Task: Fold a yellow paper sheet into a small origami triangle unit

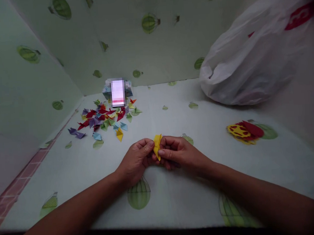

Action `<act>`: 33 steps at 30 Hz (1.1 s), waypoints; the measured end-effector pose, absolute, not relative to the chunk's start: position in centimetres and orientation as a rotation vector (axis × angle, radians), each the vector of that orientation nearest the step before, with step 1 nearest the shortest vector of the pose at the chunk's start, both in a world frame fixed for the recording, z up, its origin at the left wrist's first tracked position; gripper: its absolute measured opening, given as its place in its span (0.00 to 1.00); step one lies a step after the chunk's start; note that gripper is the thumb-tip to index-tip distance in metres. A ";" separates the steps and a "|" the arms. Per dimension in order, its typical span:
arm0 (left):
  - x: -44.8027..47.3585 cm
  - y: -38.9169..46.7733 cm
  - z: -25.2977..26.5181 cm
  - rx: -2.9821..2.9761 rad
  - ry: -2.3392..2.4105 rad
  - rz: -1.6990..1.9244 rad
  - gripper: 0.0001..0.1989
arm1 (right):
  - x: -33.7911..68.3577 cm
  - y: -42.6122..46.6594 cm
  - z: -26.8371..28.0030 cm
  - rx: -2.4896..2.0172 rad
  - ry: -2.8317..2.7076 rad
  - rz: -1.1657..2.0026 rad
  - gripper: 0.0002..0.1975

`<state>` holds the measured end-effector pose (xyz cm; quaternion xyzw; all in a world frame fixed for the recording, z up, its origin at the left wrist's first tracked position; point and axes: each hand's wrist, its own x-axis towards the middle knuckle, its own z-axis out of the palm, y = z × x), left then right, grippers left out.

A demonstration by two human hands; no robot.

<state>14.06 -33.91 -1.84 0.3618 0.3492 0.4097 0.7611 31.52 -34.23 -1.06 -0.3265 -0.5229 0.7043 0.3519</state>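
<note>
A small folded piece of yellow paper (157, 146) is held between both hands above the middle of the table. My left hand (138, 158) pinches its left side, thumb on top. From the right, my right hand (179, 151) grips its lower right edge between thumb and fingers. Beyond the hands to the left lies a loose pile of folded paper pieces (103, 117) in red, purple, green, blue and orange. One yellow-orange folded piece (119, 134) lies at the pile's near edge.
A lit phone (118, 92) leans upright against a patterned box (128, 88) behind the pile. At the right back sits a large white plastic bag (244, 61). Yellow and red paper cut-outs (240, 131) lie on the right of the balloon-patterned table cover (173, 195). Walls rise behind and at the left.
</note>
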 end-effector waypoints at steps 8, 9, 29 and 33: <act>14.0 -33.9 -2.0 0.749 0.710 0.872 0.15 | 31.4 -34.5 -0.8 -0.826 -1.326 1.843 0.15; 14.0 -33.9 -2.0 0.745 0.710 0.870 0.15 | 31.4 -34.5 -0.8 -0.824 -1.321 1.846 0.15; 13.9 -33.9 -2.2 0.751 0.692 0.836 0.13 | 31.6 -34.2 -1.5 -0.749 -1.356 1.838 0.15; 14.0 -33.9 -2.1 0.746 0.670 0.832 0.13 | 31.6 -34.3 -1.4 -0.741 -1.357 1.832 0.15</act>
